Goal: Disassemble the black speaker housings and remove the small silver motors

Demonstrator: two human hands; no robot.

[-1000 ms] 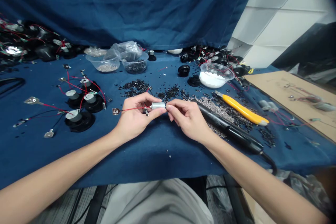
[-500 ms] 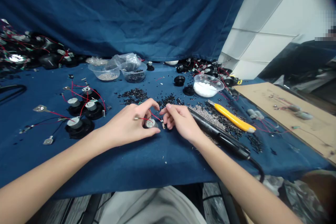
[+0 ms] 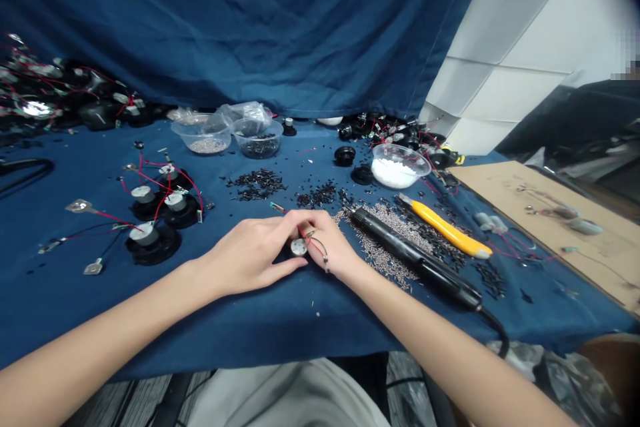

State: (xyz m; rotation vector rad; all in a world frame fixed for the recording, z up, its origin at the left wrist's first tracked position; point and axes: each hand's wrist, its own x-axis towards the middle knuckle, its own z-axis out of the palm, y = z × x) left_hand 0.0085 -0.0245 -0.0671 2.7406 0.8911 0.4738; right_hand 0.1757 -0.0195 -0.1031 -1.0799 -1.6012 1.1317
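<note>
A small round motor [image 3: 299,247] with a pale grey top and red and dark wires stands on the blue cloth between my hands. Its base is mostly hidden. My left hand [image 3: 253,250] curls around it, thumb on the near side and fingers over the far side. My right hand [image 3: 333,240] closes in from the right, its fingertips covered by the left hand. Wires lie against the right palm. To the left stand several similar motors [image 3: 143,233] in black bases, with red wires and metal contacts.
A black corded electric screwdriver [image 3: 415,257] lies over scattered screws [image 3: 385,247], beside a yellow cutter [image 3: 450,230]. Black pieces [image 3: 257,183] are strewn beyond my hands. Behind are plastic bowls [image 3: 203,137], a bowl of white bits [image 3: 397,170] and heaped wired parts. A brown board [image 3: 545,213] is at right.
My right hand has moved in against the left, and its fingers have gone behind it. The motor sits slightly further right, and its wires now hang over my right palm.
</note>
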